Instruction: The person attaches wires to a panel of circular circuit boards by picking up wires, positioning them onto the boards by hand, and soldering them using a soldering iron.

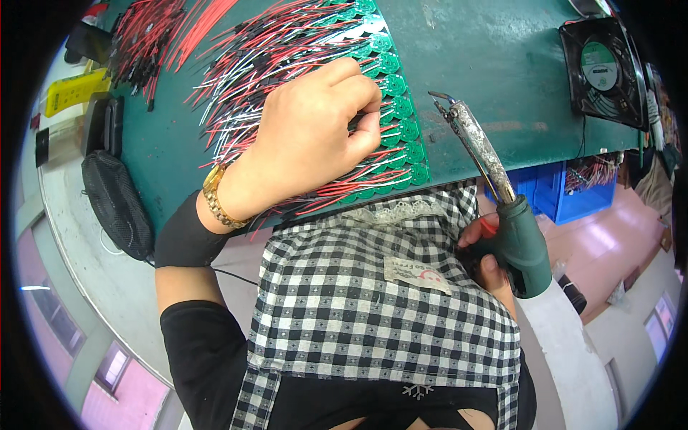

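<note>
My left hand (308,132) is closed over the rows of small round green circuit boards (393,86), with its fingertips curled together near their wires. What those fingers pinch, if anything, is hidden. Red, black and white wires (240,93) fan out leftward from the boards and pass beneath the hand. Below the table's front edge, my right hand (494,274) is wrapped around the green handle of a soldering gun (525,244). The gun's worn metal barrel points up and to the left, its tip over the table, to the right of the boards and apart from them.
A black fan (600,70) stands at the table's far right. Blue bins (584,201) holding wires sit below the right edge. Loose red and black wires (147,43) lie at the back left. Beside the table's left edge are a black mesh pouch (115,201) and a yellow container (75,92).
</note>
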{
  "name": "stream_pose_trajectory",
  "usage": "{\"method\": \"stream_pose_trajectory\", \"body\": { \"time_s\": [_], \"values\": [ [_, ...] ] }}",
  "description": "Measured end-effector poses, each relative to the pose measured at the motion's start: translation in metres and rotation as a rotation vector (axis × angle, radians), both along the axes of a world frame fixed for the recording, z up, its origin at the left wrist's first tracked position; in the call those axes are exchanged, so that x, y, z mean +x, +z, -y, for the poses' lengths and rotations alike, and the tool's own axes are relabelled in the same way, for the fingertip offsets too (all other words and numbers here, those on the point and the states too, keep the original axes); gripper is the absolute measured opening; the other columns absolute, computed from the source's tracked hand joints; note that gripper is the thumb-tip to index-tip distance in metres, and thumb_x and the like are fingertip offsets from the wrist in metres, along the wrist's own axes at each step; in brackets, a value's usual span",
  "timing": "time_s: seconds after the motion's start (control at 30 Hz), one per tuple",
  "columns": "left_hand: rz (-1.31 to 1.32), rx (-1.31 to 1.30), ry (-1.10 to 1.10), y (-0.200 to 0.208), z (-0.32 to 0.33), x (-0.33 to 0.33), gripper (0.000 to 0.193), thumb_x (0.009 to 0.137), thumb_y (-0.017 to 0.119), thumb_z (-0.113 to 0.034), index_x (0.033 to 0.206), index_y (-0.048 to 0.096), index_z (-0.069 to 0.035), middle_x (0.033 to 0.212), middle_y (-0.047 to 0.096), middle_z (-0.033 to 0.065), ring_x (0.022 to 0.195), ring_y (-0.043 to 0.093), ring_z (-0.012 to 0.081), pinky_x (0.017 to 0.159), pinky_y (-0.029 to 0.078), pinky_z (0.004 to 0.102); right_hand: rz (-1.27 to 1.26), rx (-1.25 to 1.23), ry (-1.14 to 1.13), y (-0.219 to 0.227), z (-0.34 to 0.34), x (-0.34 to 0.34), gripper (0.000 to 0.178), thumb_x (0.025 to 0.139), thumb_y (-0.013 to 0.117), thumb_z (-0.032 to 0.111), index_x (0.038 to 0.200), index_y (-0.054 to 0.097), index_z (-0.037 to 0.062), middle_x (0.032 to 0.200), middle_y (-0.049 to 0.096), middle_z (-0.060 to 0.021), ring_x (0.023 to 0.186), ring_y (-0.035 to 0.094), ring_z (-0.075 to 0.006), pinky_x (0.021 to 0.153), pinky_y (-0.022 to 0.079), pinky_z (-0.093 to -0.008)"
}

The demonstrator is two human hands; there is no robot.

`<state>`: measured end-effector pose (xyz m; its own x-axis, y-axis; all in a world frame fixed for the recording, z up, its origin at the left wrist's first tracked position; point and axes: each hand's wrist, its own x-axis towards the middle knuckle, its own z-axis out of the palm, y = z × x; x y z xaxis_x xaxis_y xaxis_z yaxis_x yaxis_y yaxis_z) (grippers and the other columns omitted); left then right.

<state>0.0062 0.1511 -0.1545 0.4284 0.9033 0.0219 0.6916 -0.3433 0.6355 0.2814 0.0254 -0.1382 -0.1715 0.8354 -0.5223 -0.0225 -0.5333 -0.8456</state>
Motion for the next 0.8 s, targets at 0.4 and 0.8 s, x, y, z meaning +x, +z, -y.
{"method": "stream_pose_trajectory", "body": {
  "time_s": [0.4,0.8],
  "values": [
    [0.161,-0.081,-0.065,0.011,-0.006,-0.004,0.013,0.073,0.065,0.003,0.083,0.062,-0.003,0.081,0.054,0.0042,0.064,0.053,0.0129,0.052,0.044,0.0243,0.014,0.076,0.118,-0.015,0.006,0.02,0.064,0.077,0.071,0.039,0.126,0.048,0.0056,0.084,0.058,-0.0095,0.078,0.058,-0.02,0.072,0.046,-0.0338],
    [0.135,0.007,-0.078,0.004,-0.004,0.006,0.016,0.07,0.068,0.005,0.082,0.061,-0.004,0.085,0.054,0.0031,0.061,0.051,0.0093,0.048,0.043,0.0222,0.207,0.183,0.205,-0.003,-0.013,0.016,0.032,0.076,0.061,0.036,0.078,0.062,0.0038,0.074,0.063,-0.0077,0.067,0.061,-0.0224,0.065,0.049,-0.0311]
  ]
}}
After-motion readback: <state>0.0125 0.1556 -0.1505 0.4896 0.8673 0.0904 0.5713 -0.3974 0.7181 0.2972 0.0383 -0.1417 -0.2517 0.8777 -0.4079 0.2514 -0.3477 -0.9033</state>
